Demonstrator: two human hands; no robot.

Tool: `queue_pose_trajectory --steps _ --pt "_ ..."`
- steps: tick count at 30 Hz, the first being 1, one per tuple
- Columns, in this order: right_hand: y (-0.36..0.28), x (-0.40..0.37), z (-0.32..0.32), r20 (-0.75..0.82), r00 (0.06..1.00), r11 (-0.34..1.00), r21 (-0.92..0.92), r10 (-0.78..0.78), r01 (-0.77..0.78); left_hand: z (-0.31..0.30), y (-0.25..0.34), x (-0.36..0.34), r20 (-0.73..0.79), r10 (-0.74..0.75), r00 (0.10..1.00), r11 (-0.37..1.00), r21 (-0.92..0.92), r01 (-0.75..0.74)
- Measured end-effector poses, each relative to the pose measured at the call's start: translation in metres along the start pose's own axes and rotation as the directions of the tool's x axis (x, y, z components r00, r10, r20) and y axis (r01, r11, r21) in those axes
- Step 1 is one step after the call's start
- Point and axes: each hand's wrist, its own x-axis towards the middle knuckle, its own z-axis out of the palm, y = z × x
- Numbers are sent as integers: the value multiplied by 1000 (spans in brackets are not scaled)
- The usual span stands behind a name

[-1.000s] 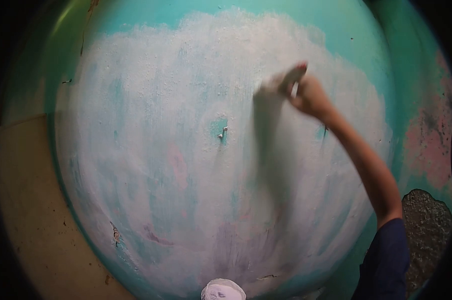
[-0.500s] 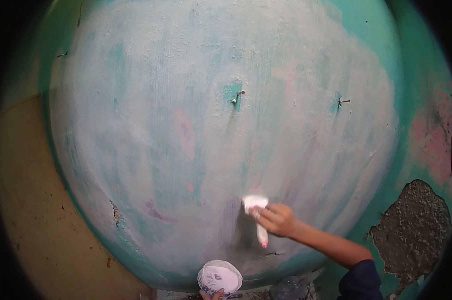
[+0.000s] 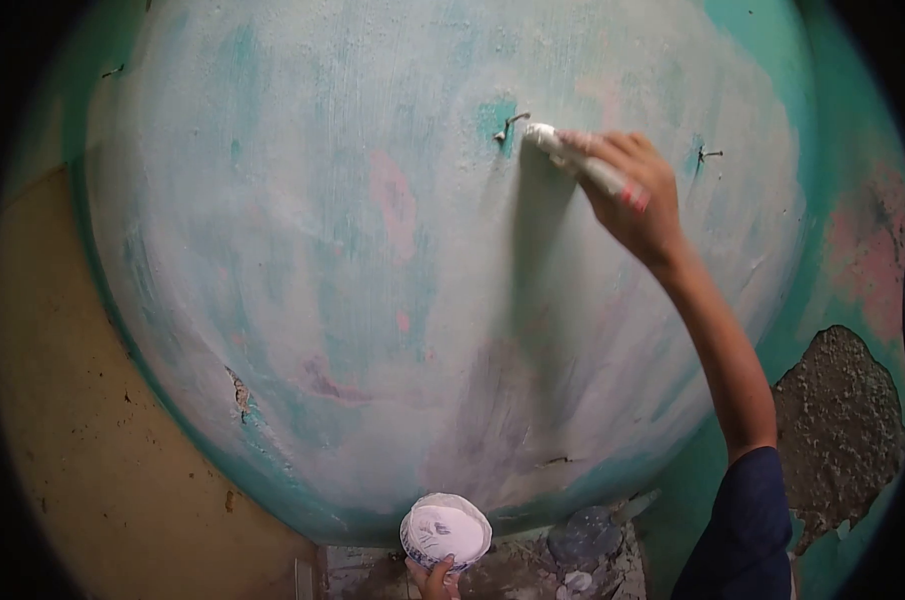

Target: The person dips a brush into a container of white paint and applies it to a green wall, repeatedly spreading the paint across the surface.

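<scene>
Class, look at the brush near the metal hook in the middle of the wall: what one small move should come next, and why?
Probably ease the white-tipped paintbrush in the right hand slightly left, dabbing around the small bent metal hook. The bright teal patch there looks barely covered, a pale whitish coat surrounds it, and the bristles are right beside it.

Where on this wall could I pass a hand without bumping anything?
Probably the broad patch between the far-left nail and the middle nail, above the bowl. It's crowded right of the middle nail, with the right hand, brush and third nail; below, the left hand holds the bowl near a dark round object.
</scene>
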Motion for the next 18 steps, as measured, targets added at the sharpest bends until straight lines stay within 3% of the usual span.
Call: queue_pose_trajectory --steps 1,2,3,5,6,7,8,9,11,14,16,17,18 --pt "-16 -19 3 37 998 996 -70 -51 54 -21 28 30 107 -603 791 558 -652 514" --pt "-32 -40 7 74 992 984 -139 -102 112 -33 41 46 552 -758 348 -367 -801 472" --pt "-48 -71 17 82 987 979 -141 -139 150 -24 27 26 556 -758 341 -371 -797 476" --pt "-91 -140 31 118 979 978 -104 -166 178 -1 -11 -31 385 -693 609 146 -752 642" --pt "-114 -178 37 159 980 988 -70 -123 136 -15 -14 -29 387 -693 608 147 -749 646" --pt "-138 -210 38 219 971 995 -16 -96 102 -38 -10 -17 185 -525 831 612 -596 520" --pt "-157 -235 38 279 957 997 37 -73 66 -52 -8 -12 72 -231 970 920 -308 242" --pt "-171 -256 39 279 958 997 37 -70 63 -54 -12 -21 74 -230 970 921 -305 242" --pt "-185 -280 39 486 874 970 203 19 -134 -58 -21 -43 60 -256 965 953 -152 262" --pt "-146 -244 38 523 851 914 323 46 -247 -66 -28 -40 80 -275 958 940 -186 285" --pt "-103 -201 39 475 880 959 245 10 -144 -73 -29 -40 113 -297 948 923 -222 315" --pt "-82 -169 36 289 957 940 317 32 -127 -75 -29 -38 128 -308 943 913 -240 330" --pt "-61 -139 32 253 963 914 362 95 -185 -77 -29 -37 143 -320 936 902 -256 348"
